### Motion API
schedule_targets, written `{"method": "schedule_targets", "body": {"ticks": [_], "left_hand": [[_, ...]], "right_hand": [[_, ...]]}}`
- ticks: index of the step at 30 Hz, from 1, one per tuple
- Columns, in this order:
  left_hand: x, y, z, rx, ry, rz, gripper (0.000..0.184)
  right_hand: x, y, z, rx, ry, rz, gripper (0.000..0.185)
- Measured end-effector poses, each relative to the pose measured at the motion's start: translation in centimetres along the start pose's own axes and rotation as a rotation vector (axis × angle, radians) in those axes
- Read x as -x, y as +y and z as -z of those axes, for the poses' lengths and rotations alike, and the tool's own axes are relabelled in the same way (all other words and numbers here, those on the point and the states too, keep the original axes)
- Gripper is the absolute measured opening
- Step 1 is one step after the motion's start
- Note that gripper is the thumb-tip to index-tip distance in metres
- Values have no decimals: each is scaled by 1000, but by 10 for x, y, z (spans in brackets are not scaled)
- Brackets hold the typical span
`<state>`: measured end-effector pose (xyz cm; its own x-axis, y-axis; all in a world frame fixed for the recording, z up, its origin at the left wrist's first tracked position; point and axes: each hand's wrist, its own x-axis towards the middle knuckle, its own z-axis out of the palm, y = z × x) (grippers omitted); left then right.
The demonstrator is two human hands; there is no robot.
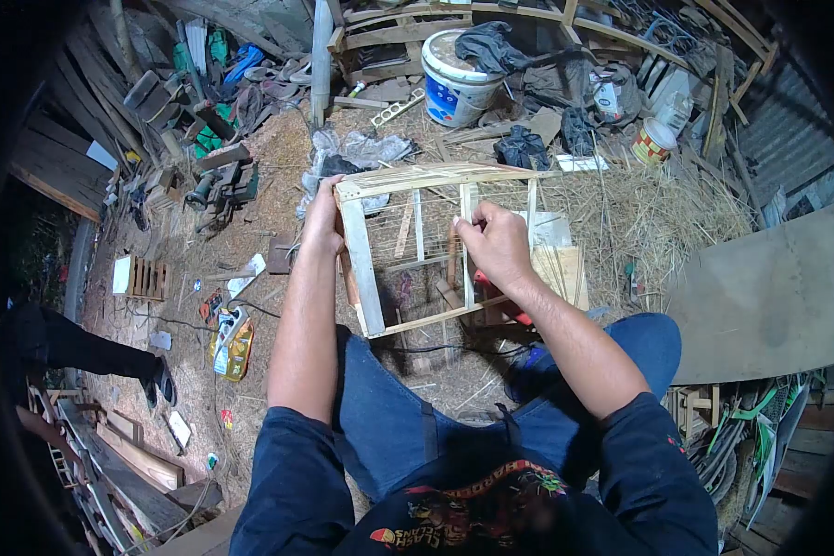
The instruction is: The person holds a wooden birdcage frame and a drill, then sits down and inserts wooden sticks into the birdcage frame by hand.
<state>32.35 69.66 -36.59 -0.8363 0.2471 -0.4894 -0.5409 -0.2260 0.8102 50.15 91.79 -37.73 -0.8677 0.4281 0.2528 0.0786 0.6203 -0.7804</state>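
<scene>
A light wooden cage (365, 269), made of pale slats with thin rods along its top and sides, is held up above my knees. My left hand (322, 222) grips its upper left corner, fingers wrapped round the edge. My right hand (497, 243) is closed in a pinch at the upright slat (467, 269) near the cage's middle. What lies between its fingertips is too small to make out. Behind the cage, partly hidden by its bars, are a brown wooden stick and a red object (505, 298) on the ground.
A white bucket (461, 97) with black plastic on it stands at the back. Dry straw (612, 218) and a large flat board (769, 296) lie to the right. At left are a small slatted wooden piece (148, 279), a yellow packet (239, 347) and another person's leg (102, 352).
</scene>
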Motion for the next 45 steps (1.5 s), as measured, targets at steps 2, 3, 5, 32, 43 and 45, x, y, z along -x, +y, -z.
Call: {"method": "schedule_targets", "body": {"ticks": [2,3,5,32,43,45], "left_hand": [[-14,-5,7,-3,17,0,36],[-17,-6,8,-20,44,-31,36],[-23,-9,12,-36,70,-61,37],[1,30,33,-65,-89,-84,36],[38,16,11,-71,-312,181,48],[25,-10,6,-111,-326,183,42]], "right_hand": [[1,-1,4,12,-18,28,35],[2,-2,8,23,-37,55,36],[0,-1,24,65,-62,186,33],[-39,-1,71,491,299,1013,7],[-22,-30,126,576,181,1025,6],[-13,-16,136,599,94,950,7]]}}
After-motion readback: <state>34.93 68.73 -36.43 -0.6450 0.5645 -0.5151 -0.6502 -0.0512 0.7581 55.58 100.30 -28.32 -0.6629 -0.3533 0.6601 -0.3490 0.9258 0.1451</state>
